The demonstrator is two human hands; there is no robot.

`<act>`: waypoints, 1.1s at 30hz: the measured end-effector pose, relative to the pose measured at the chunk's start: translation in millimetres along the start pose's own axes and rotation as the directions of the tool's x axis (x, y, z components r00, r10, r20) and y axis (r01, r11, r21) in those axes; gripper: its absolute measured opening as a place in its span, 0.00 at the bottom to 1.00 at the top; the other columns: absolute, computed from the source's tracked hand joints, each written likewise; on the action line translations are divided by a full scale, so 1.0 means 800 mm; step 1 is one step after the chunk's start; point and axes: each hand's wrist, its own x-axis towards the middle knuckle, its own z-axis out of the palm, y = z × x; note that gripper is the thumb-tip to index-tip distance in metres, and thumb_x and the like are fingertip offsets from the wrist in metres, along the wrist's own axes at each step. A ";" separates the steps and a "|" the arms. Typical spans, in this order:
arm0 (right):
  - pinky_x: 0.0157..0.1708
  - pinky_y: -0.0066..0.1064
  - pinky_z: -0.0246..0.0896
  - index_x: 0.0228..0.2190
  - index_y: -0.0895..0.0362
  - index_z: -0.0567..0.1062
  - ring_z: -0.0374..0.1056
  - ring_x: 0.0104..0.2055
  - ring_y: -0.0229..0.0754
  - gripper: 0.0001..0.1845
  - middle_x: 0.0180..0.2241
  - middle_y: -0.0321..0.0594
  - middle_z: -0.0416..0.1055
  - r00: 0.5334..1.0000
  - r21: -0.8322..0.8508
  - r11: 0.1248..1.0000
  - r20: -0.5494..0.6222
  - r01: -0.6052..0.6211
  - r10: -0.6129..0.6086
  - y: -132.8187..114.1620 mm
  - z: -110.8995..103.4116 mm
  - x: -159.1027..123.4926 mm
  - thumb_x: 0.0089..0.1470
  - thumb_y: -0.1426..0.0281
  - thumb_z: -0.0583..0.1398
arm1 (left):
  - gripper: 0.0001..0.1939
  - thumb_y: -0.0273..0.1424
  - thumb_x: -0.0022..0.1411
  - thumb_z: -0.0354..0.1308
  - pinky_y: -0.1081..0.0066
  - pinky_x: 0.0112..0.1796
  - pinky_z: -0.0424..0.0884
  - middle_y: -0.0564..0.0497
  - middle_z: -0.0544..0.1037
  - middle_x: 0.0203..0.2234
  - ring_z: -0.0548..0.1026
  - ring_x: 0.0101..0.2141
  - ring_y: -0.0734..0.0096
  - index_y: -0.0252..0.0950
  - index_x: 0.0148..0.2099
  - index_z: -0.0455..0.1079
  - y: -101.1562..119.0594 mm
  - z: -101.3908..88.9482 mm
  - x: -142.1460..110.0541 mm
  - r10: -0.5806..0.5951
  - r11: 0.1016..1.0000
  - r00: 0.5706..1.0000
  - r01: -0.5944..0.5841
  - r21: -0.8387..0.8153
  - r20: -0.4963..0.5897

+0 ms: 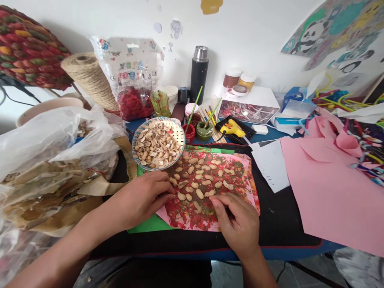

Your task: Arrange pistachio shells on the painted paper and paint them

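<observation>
Peanut shells [199, 194] lie spread over a pink sheet [186, 216] smeared with red and green paint, which rests on green paper [144, 224]. My right hand [237, 218] pinches thumb and forefinger at one end of a peanut shell [210, 193] on the sheet's near side. At the sheet's left edge, my left hand [147, 194] is closed, fingertips together and pointing right; what they hold, if anything, is hidden. Behind it, a woven basket [183, 138] holds many more shells, several of them split.
Brushes stand in the red paint jar [189, 134] and green paint jar [204, 132]. A yellow glue gun [233, 128] lies behind the sheet. Pink paper [324, 192] covers the right side; plastic bags [60, 144] crowd the left. A black flask [199, 76] stands by the wall.
</observation>
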 end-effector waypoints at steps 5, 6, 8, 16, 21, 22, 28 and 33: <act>0.27 0.31 0.68 0.34 0.55 0.81 0.80 0.28 0.43 0.12 0.29 0.41 0.84 1.000 -0.007 1.000 -0.001 -0.005 0.005 -0.001 0.000 0.000 0.71 0.71 0.61 | 0.11 0.31 0.77 0.54 0.64 0.44 0.72 0.48 0.79 0.38 0.76 0.41 0.62 0.38 0.44 0.78 -0.003 0.006 0.006 -0.069 0.996 0.997 0.072 0.053 -0.043; 0.27 0.31 0.68 0.34 0.55 0.81 0.80 0.28 0.43 0.12 0.29 0.41 0.84 1.000 -0.006 1.000 -0.001 -0.004 0.004 -0.001 -0.001 0.000 0.71 0.71 0.61 | 0.10 0.30 0.77 0.55 0.64 0.44 0.72 0.48 0.79 0.38 0.77 0.41 0.62 0.38 0.45 0.77 -0.004 0.007 0.008 -0.086 0.994 0.994 0.091 0.065 -0.070; 0.27 0.31 0.69 0.34 0.55 0.81 0.80 0.28 0.43 0.12 0.29 0.41 0.84 1.000 -0.006 1.000 0.000 -0.003 0.003 -0.001 -0.001 0.000 0.71 0.71 0.61 | 0.10 0.30 0.76 0.55 0.64 0.43 0.72 0.48 0.79 0.38 0.77 0.40 0.62 0.38 0.44 0.77 -0.005 0.008 0.008 -0.097 0.992 0.989 0.105 0.070 -0.108; 0.26 0.31 0.67 0.34 0.55 0.81 0.78 0.26 0.42 0.12 0.28 0.40 0.82 1.000 -0.015 1.000 0.008 -0.007 0.007 0.000 -0.002 -0.001 0.71 0.71 0.61 | 0.10 0.36 0.77 0.55 0.67 0.43 0.73 0.49 0.79 0.40 0.78 0.41 0.64 0.41 0.46 0.77 -0.017 -0.014 -0.021 -0.094 0.995 0.989 0.092 -0.025 -0.111; 0.28 0.30 0.68 0.34 0.55 0.81 0.78 0.27 0.43 0.11 0.28 0.40 0.82 1.000 -0.011 1.000 0.008 -0.008 0.008 0.000 -0.002 0.000 0.71 0.71 0.61 | 0.10 0.31 0.75 0.55 0.65 0.44 0.74 0.48 0.80 0.41 0.78 0.42 0.62 0.42 0.48 0.79 -0.022 -0.006 -0.025 -0.066 0.997 0.996 0.068 0.031 -0.056; 0.28 0.30 0.68 0.34 0.55 0.81 0.78 0.27 0.43 0.11 0.28 0.40 0.82 1.000 -0.013 1.000 0.008 -0.008 0.008 0.000 -0.002 0.000 0.71 0.71 0.61 | 0.10 0.30 0.75 0.55 0.65 0.44 0.74 0.47 0.80 0.41 0.79 0.42 0.62 0.42 0.47 0.79 -0.022 -0.004 -0.024 -0.060 0.997 0.997 0.062 0.045 -0.054; 0.26 0.30 0.68 0.34 0.55 0.81 0.79 0.27 0.42 0.13 0.28 0.41 0.83 1.000 -0.041 0.999 0.011 -0.015 0.016 -0.001 -0.001 0.000 0.72 0.69 0.60 | 0.11 0.33 0.76 0.55 0.65 0.45 0.76 0.47 0.80 0.43 0.79 0.43 0.62 0.42 0.48 0.79 -0.012 -0.008 -0.019 -0.064 0.997 0.993 0.067 0.028 -0.100; 0.26 0.31 0.67 0.34 0.55 0.81 0.78 0.26 0.42 0.13 0.28 0.40 0.83 1.000 -0.026 1.000 0.017 -0.016 0.017 -0.001 -0.001 0.000 0.72 0.70 0.61 | 0.10 0.32 0.77 0.54 0.67 0.44 0.74 0.48 0.78 0.43 0.78 0.43 0.63 0.42 0.49 0.77 0.002 -0.008 -0.019 -0.038 0.999 0.996 0.037 -0.009 -0.084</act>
